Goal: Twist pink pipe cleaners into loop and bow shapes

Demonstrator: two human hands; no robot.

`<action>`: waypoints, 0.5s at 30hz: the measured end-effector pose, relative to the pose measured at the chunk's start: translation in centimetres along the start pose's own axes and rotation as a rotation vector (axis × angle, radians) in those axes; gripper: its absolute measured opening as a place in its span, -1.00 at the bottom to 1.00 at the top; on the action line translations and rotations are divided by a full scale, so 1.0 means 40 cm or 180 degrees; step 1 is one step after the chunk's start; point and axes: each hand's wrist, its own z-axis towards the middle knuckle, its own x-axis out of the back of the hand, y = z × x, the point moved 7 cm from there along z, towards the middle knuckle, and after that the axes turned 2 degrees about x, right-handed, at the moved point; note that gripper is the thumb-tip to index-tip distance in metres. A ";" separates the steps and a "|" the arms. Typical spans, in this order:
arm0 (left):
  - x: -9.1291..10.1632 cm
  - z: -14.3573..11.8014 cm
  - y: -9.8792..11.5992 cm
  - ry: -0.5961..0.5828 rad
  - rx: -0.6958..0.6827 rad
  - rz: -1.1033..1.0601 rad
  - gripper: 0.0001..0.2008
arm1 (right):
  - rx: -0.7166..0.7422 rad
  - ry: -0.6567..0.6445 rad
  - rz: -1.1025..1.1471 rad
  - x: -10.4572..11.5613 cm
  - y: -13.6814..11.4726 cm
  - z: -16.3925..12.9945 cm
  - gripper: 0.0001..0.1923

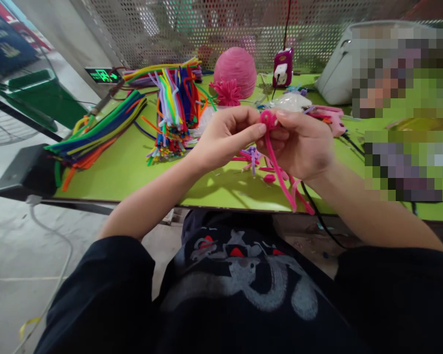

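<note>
Between my two hands is a bright pink pipe cleaner [268,119], coiled at the top with long ends hanging down toward the table edge. My left hand [233,132] pinches the coil's left side with thumb and fingers. On the other side my right hand [302,142] grips it, thumb on top and fingers curled beneath. Below the hands lie loose pink and purple pipe cleaner pieces [253,156]. Beyond the left hand, a pink looped pompom-like flower [227,92] rests against a pink ball [235,71].
Bundles of multicoloured pipe cleaners [172,105] stand and lie on the green table [210,189] at left. A black box [25,172] is at the left corner. Behind are a purple power socket [282,69] and a grey bin [337,66]. A pink tool [335,122] lies right.
</note>
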 end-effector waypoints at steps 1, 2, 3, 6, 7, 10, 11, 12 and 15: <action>-0.002 0.000 -0.002 -0.0010 0.0022 -0.0032 -0.38 | 0.0007 -0.0016 -0.0105 0.002 -0.001 0.000 -0.60; -0.002 0.000 -0.004 -0.0015 0.0039 -0.0058 -0.40 | 0.0024 -0.0028 -0.0185 0.003 -0.002 0.000 -0.57; 0.000 -0.001 -0.005 -0.0003 0.0051 -0.0075 -0.42 | 0.0042 -0.0047 -0.0204 0.004 -0.003 0.000 -0.54; 0.010 -0.001 -0.009 0.0110 0.0115 -0.0081 -0.52 | 0.0089 -0.0099 0.0030 0.000 -0.004 -0.002 -0.52; 0.013 -0.002 -0.009 0.0149 0.0143 -0.0087 -0.56 | 0.0080 -0.0112 0.0102 -0.001 -0.003 -0.002 -0.53; 0.010 -0.003 -0.007 0.0140 0.0214 -0.0217 -0.64 | 0.0020 -0.0091 0.0121 0.000 0.004 -0.002 -0.57; 0.006 -0.003 -0.004 0.0103 0.0202 -0.0349 -0.65 | 0.0011 -0.0077 0.0119 0.001 0.006 -0.003 -0.60; 0.001 -0.003 -0.002 0.0050 0.0181 -0.0524 -0.67 | 0.0016 -0.0055 0.0119 0.002 0.008 -0.005 -0.64; -0.011 -0.002 -0.001 -0.0085 0.0198 -0.0857 -0.68 | 0.0119 0.0006 0.0103 0.002 0.008 -0.015 -0.71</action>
